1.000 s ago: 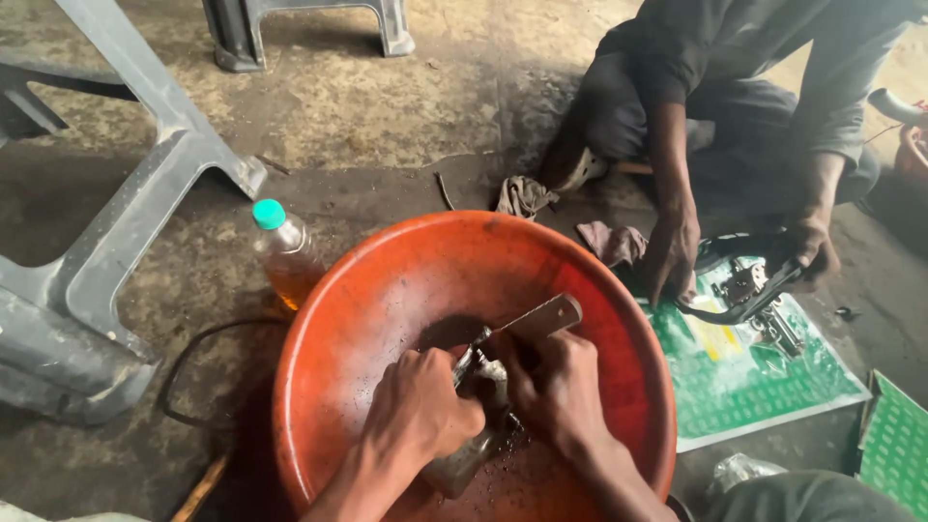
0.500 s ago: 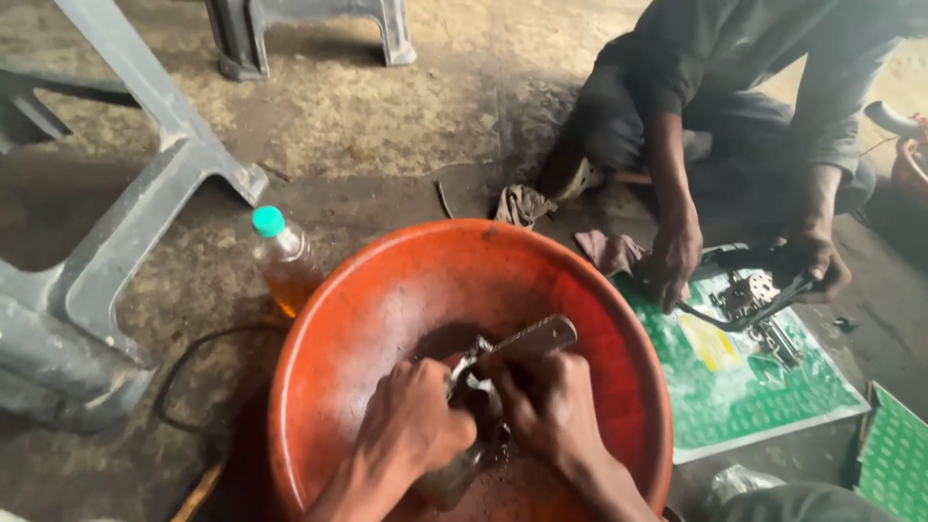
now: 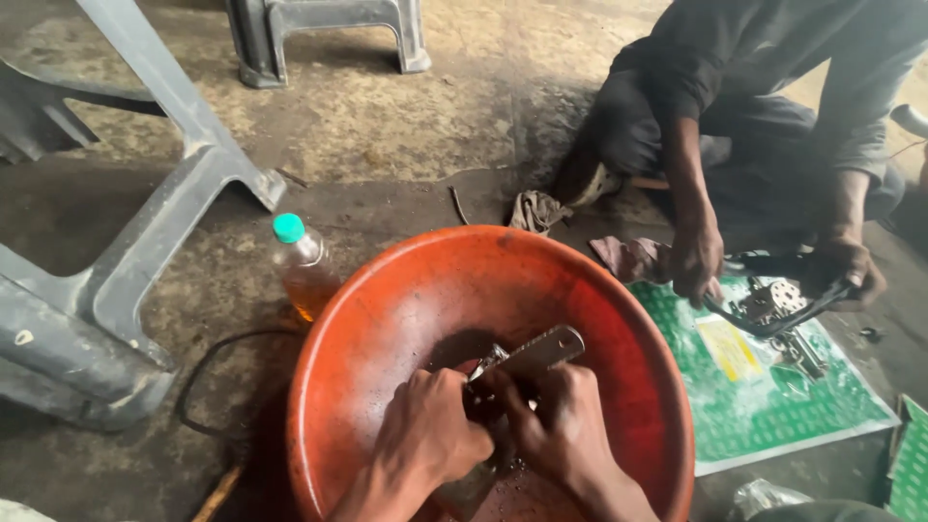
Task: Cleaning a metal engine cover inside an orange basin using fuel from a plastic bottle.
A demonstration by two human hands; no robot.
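Observation:
Both my hands work inside a large orange basin (image 3: 387, 300) on the ground. My left hand (image 3: 425, 435) and my right hand (image 3: 565, 420) are closed together on a greasy grey metal part (image 3: 530, 353). One flat end of the part sticks up past my fingers toward the upper right. Dark oily liquid lies in the bottom of the basin under my hands. The lower end of the part is hidden by my fingers.
A plastic bottle (image 3: 302, 266) of amber liquid with a green cap stands left of the basin. A person (image 3: 754, 116) squats at the right, holding metal parts (image 3: 773, 304) over a green sheet (image 3: 773, 387). Grey plastic chair legs (image 3: 184, 184) stand left; rags (image 3: 536, 208) lie behind.
My hands have shifted slightly down and right in the basin, still rubbing the metal part. The view has dropped a little. The person at the right keeps handling the parts.

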